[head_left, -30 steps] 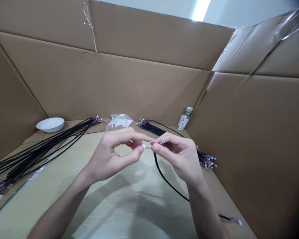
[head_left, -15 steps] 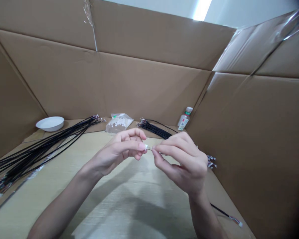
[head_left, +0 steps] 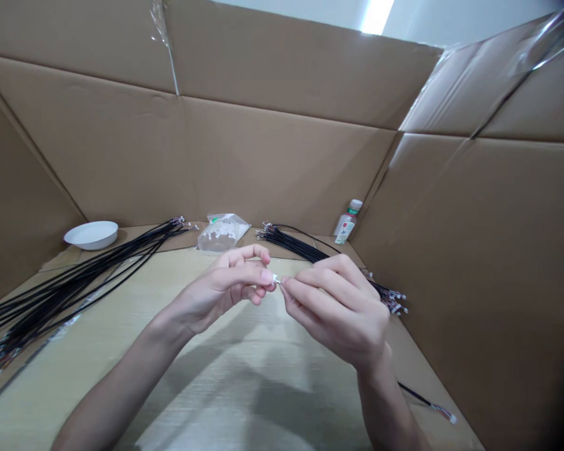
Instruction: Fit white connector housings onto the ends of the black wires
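Observation:
My left hand [head_left: 220, 288] pinches a small white connector [head_left: 276, 278] between thumb and forefinger at the middle of the view. My right hand [head_left: 343, 310] meets it from the right, fingers pinched on the end of a black cable whose tip is hidden between the fingertips. The cable's other stretch [head_left: 423, 401] comes out below my right wrist and lies on the table, ending in a small connector at the lower right. The two hands touch at the fingertips above the tabletop.
A bundle of black cables [head_left: 66, 285] lies at the left, another bundle [head_left: 310, 250] behind my right hand. A white bowl [head_left: 91, 233], a clear bag of white parts [head_left: 223, 230] and a small bottle [head_left: 348, 222] stand at the back. Cardboard walls [head_left: 474, 263] enclose the wooden table [head_left: 178, 388].
My right hand turned over, its back now facing me, and hides the cable that hung below it. Both hands drew closer together and sank slightly.

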`<control>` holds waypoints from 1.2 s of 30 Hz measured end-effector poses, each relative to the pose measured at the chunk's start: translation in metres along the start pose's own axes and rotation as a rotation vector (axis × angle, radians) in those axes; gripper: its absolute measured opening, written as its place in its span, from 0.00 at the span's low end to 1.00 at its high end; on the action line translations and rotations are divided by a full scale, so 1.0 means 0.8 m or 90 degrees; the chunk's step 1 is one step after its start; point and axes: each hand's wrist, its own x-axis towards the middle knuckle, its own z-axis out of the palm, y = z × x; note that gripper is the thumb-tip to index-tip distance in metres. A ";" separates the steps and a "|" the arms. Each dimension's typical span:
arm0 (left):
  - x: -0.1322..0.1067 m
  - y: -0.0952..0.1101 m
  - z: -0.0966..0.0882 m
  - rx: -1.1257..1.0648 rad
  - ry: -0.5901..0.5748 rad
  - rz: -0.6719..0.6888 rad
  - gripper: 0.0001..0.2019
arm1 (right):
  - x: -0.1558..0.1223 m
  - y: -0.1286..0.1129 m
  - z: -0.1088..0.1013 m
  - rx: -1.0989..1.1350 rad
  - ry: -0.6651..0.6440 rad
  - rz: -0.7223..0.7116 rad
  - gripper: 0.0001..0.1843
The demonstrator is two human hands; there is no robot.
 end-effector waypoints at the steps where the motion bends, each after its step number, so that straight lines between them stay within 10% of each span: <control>1: 0.000 0.000 0.001 0.000 0.002 -0.002 0.12 | -0.001 0.001 0.000 -0.002 -0.003 -0.003 0.11; 36: 0.001 -0.005 0.005 0.065 0.043 0.034 0.14 | -0.006 0.003 -0.006 -0.059 -0.116 -0.025 0.07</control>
